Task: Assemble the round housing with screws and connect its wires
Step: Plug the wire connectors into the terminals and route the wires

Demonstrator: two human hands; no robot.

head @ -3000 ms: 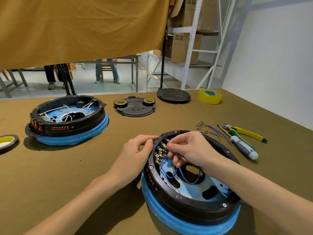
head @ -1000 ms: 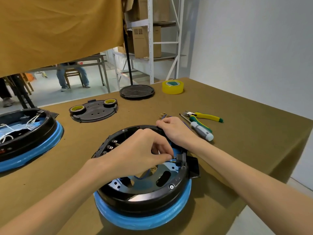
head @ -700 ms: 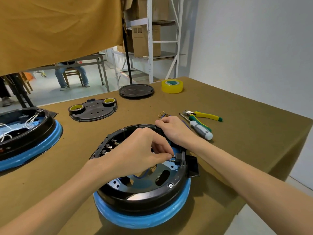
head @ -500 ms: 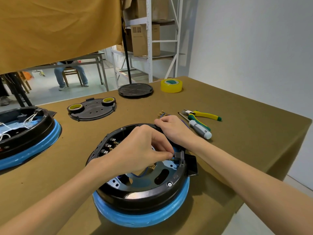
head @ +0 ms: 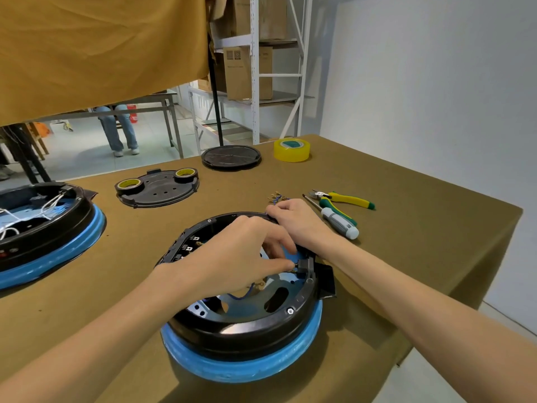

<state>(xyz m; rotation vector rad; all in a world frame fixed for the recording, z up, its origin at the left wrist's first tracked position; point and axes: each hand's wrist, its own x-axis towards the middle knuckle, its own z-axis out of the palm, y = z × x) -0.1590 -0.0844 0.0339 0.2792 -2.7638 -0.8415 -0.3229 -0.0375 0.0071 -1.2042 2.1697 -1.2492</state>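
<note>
From the head view, a round housing [head: 241, 312] sits on the brown worktop [head: 406, 245], close to the person. It is black on top with a thick blue ring around the bottom.

The left hand [head: 241, 257] reaches over the middle of the housing. Its fingers [head: 279, 267] are curled, and the thumb and first finger pinch a small metal wire end right at a little black block [head: 303, 267] on the inside wall of the housing, on the right side. A thin blue wire [head: 244, 292] hangs under that hand, inside the housing.

The right hand [head: 296, 219] rests on the far rim of the housing. Its fingers are bent over the rim and hold it.

Just past the right hand lies a small pile of brass wire ends [head: 277, 196]. Beside them are a screwdriver [head: 337, 221] with a white and green handle and pliers [head: 345, 199] with yellow and green handles.

Farther back sit a yellow roll of tape [head: 291, 149], a flat black round lid [head: 231, 157], and a black plate [head: 158, 190] with two small tape rolls on it. At the left edge sits another black and blue housing [head: 58, 228] with white wires inside.
</note>
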